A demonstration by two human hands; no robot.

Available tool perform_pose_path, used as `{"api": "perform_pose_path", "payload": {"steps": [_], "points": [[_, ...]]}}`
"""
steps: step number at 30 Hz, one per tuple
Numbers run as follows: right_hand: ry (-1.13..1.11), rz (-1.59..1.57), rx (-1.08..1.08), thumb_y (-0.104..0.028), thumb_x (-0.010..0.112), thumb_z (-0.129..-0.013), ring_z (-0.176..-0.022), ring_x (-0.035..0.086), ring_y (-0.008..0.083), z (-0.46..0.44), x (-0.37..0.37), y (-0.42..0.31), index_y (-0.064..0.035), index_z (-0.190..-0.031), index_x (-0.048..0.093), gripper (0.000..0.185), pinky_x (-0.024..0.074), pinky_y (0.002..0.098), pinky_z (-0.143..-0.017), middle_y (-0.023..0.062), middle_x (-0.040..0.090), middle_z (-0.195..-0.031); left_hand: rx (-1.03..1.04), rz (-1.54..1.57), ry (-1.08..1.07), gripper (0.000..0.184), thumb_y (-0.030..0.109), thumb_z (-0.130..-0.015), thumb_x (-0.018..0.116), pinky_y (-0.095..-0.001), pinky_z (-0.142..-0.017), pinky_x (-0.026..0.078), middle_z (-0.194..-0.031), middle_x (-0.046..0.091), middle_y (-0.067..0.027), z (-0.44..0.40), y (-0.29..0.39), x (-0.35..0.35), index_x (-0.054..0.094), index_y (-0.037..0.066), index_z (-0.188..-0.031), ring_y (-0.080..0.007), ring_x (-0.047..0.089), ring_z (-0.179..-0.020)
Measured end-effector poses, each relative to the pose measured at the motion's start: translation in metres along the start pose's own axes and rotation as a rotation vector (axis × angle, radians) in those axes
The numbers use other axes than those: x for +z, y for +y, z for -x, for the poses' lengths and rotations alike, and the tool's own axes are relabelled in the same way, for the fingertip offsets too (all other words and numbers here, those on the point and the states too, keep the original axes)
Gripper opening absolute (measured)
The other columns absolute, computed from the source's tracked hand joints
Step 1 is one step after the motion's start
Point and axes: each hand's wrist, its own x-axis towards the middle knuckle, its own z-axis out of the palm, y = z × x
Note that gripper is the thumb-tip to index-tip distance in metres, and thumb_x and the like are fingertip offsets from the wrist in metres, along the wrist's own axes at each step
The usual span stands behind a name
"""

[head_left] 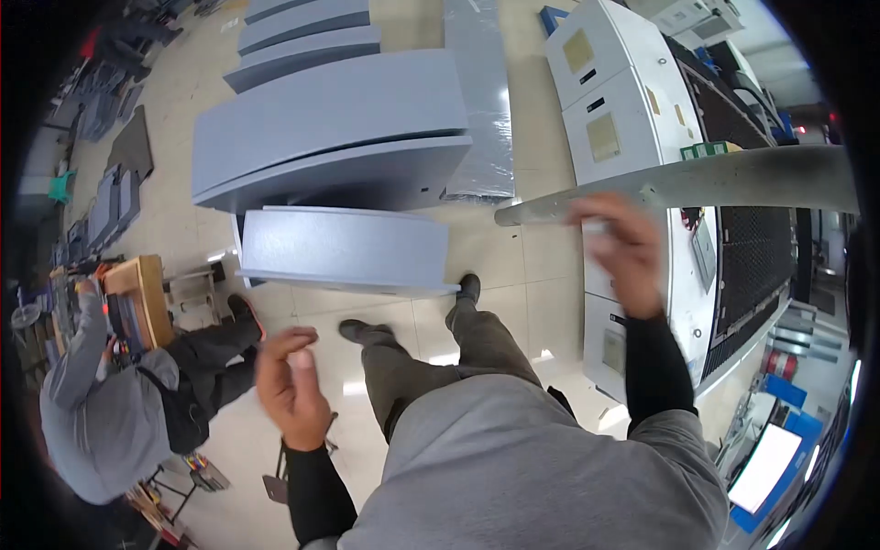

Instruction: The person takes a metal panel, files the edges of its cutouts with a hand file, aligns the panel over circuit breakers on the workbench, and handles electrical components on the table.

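Observation:
My left hand is raised over the floor, left of my legs. Its fingers are loosely bent, with a gap to the thumb and nothing visible in between. A light grey metal box-shaped panel stands in front of me, beyond my feet, touched by neither hand. My right hand is lifted at the right, slightly blurred, with curved fingers and the thumb apart. Behind it, in the view, are a long grey pipe or beam and white cabinets; I see no contact with them.
Larger grey metal housings stand behind the panel, beside a plastic-wrapped slab. A co-worker in grey sits at the left by a wooden rack. A bright monitor is at the lower right.

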Motion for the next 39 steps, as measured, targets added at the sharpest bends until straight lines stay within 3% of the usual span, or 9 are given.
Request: {"api": "perform_pose_path", "payload": {"steps": [2,5,8,11,15,20,24,31,39], "points": [[0.167,0.569,-0.242,-0.010,0.069,-0.092,-0.096,0.067,0.0232,0.016,-0.052,-0.099,0.0002,-0.118,0.072,0.028,0.0527,0.0369,-0.095,0.0135,0.072,-0.109,0.450,0.047,-0.020,0.025,0.022,-0.102,0.060,-0.0396,-0.084,0.050,-0.103,0.070,-0.0141,-0.015,0.076,0.004,0.066,0.000,-0.113,-0.0250,0.065,-0.090],[-0.060,0.470,-0.688,-0.010,0.070,-0.092,-0.091,0.067,0.0240,0.024,-0.086,-0.164,-0.0004,-0.115,0.072,0.024,0.0530,0.0378,-0.090,0.0128,0.072,-0.106,0.790,0.069,-0.213,0.042,0.041,-0.103,0.059,-0.0481,-0.084,0.045,-0.108,0.065,-0.0127,-0.016,0.195,0.002,0.061,0.004,-0.123,-0.0244,0.059,-0.088],[-0.236,0.357,-0.842,-0.010,0.071,-0.092,-0.087,0.067,0.0248,0.033,-0.075,-0.179,-0.0011,-0.111,0.072,0.021,0.0533,0.0388,-0.085,0.0121,0.072,-0.102,0.870,0.016,-0.789,0.039,0.043,-0.106,0.051,-0.0598,-0.103,0.041,-0.123,0.059,-0.0107,-0.017,0.259,-0.043,0.052,0.015,-0.132,-0.0303,0.059,-0.105],[-0.287,0.267,-0.886,-0.010,0.071,-0.092,-0.082,0.067,0.0255,0.030,-0.059,-0.178,-0.0017,-0.108,0.073,0.018,0.0537,0.0397,-0.079,0.0114,0.072,-0.098,0.705,0.102,-0.585,0.030,0.039,-0.107,0.049,-0.0558,-0.103,0.043,-0.111,0.060,-0.0096,0.031,0.273,-0.015,0.057,0.015,-0.123,-0.0293,0.060,-0.101],[-0.247,0.094,-0.813,-0.010,0.072,-0.092,-0.076,0.068,0.0266,0.010,-0.032,-0.150,-0.0026,-0.103,0.073,0.013,0.0541,0.0409,-0.073,0.0104,0.072,-0.094,0.837,-0.076,-0.046,0.014,0.015,-0.090,0.066,-0.0451,-0.077,0.053,-0.092,0.069,-0.0115,0.034,0.202,0.013,0.064,0.004,-0.100,-0.0266,0.064,-0.080],[-0.250,-0.175,-0.481,0.000,0.077,-0.086,-0.072,0.070,0.0245,-0.048,0.030,-0.041,0.0010,-0.098,0.073,0.012,0.0538,0.0334,-0.064,0.0123,0.073,-0.085,0.181,0.006,0.115,0.014,-0.005,-0.090,0.070,-0.0273,-0.080,0.054,-0.094,0.073,-0.0122,0.009,0.122,0.056,0.070,-0.004,-0.104,-0.0166,0.070,-0.086],[-0.510,-0.155,-0.262,0.000,0.077,-0.086,-0.082,0.070,0.0224,-0.104,0.051,0.034,0.0009,-0.096,0.072,0.011,0.0542,0.0320,-0.072,0.0135,0.074,-0.094,-0.317,0.237,0.095,0.018,0.012,-0.100,0.073,-0.0254,-0.077,0.051,-0.090,0.071,-0.0037,-0.033,0.029,0.093,0.071,-0.003,-0.108,-0.0094,0.064,-0.084],[-0.332,-0.207,0.035,-0.012,0.075,-0.092,-0.085,0.068,0.0213,-0.289,0.073,0.212,-0.0012,-0.098,0.075,0.012,0.0522,0.0328,-0.072,0.0113,0.073,-0.092,-0.316,-0.050,0.335,0.020,0.015,-0.104,0.067,-0.0274,-0.075,0.052,-0.091,0.073,-0.0064,-0.171,-0.082,0.162,0.072,-0.003,-0.110,-0.0106,0.065,-0.083],[-0.256,0.049,-0.267,-0.007,0.075,-0.084,-0.082,0.069,0.0283,-0.378,0.089,0.343,-0.0056,-0.091,0.073,0.008,0.0510,0.0406,-0.072,0.0087,0.070,-0.086,-0.304,-0.418,0.255,0.032,0.023,-0.110,0.056,-0.0302,-0.068,0.049,-0.079,0.069,-0.0069,-0.347,-0.172,0.218,0.071,-0.002,-0.098,-0.0144,0.063,-0.074]]}}
